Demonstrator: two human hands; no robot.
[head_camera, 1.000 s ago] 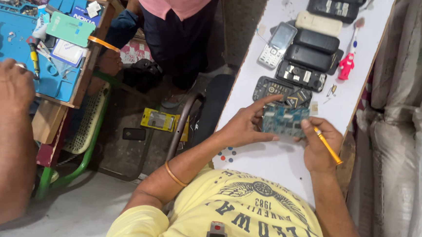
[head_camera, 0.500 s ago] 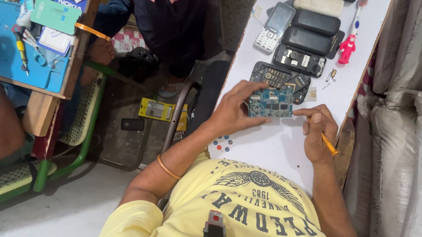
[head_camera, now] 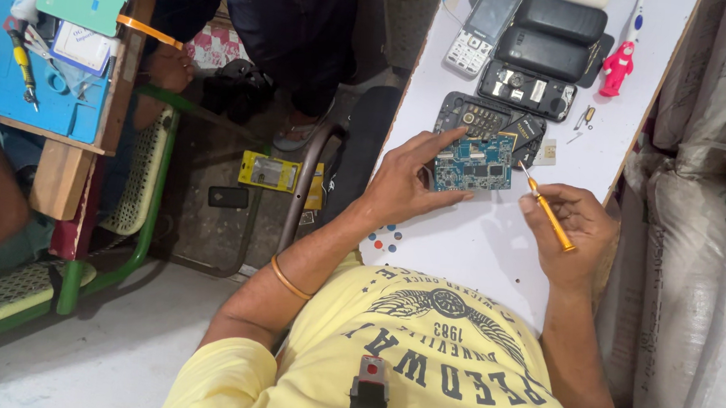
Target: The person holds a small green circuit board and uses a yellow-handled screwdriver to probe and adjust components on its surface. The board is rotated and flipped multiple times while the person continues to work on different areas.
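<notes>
On the white table [head_camera: 478,245]: blue circuit board [head_camera: 473,164] pinned at its left edge by left hand [head_camera: 404,180], flat beside a dark keypad [head_camera: 479,117]. Right hand [head_camera: 569,232] clamped on an orange screwdriver [head_camera: 548,209], tip now just off the board's right corner, closer than half a second ago. Phones [head_camera: 524,37] lined up beyond, as before.

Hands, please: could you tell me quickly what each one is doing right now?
Left hand: fingers spread, holding the blue circuit board on the white table.
Right hand: closed on an orange screwdriver.
</notes>
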